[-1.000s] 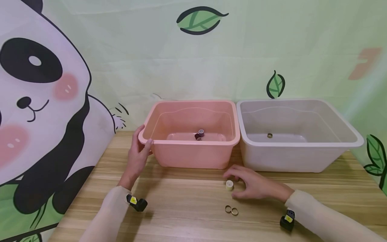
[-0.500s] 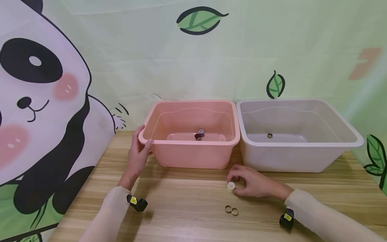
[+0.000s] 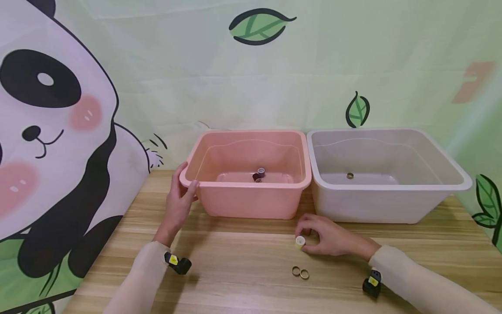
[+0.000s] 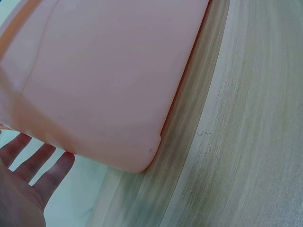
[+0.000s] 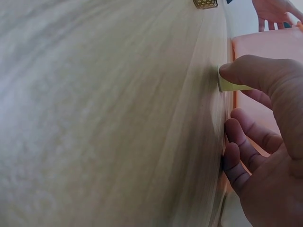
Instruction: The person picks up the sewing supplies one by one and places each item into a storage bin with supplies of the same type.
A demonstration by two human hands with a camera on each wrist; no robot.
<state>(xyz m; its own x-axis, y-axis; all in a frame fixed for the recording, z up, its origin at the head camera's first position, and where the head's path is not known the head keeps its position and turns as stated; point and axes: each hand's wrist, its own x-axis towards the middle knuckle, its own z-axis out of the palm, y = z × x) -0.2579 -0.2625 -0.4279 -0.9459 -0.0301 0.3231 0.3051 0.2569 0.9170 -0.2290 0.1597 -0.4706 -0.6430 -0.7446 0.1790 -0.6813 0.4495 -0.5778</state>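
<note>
Lying in pink tub, apparently small cylinders

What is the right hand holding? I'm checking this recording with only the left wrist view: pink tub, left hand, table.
Observer: The right hand pinches a small yellowish cap between thumb and finger.
Operator: I see only the outside of the tub. Anything inside?
Observer: Yes, a few small pieces lie on the floor of the pink tub.
Operator: And what stands beside it?
Observer: A grey tub, just to its right.
</note>
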